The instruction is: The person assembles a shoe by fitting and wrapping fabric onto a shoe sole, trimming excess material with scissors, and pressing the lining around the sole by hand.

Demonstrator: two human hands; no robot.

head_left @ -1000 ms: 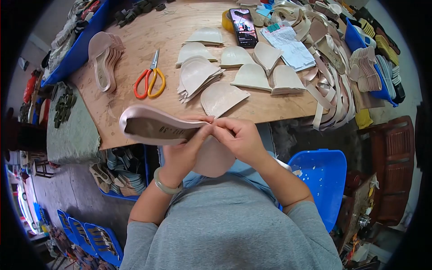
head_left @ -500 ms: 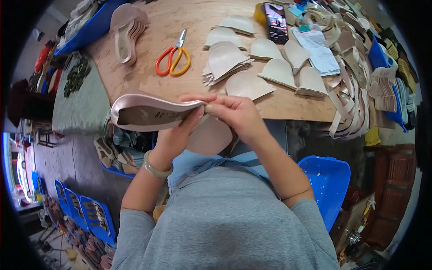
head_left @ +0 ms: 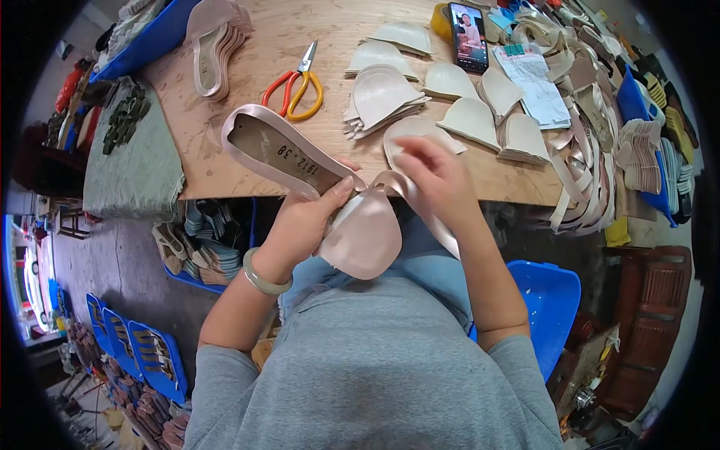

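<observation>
The left hand (head_left: 304, 225) pinches the satin-edged insole (head_left: 277, 154), likely steadying it beside the right hand (head_left: 446, 187), whose grip on the ribbon (head_left: 395, 180) is unclear.

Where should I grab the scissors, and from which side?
By the handle loops, from the table's near side: the scissors lie with loops nearest and blades pointing away, so that approach should keep your grip off the tips.

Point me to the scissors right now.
In the head view, the scissors lie on the table, left of the pale stacks and just beyond the shoe in the left hand.
</observation>
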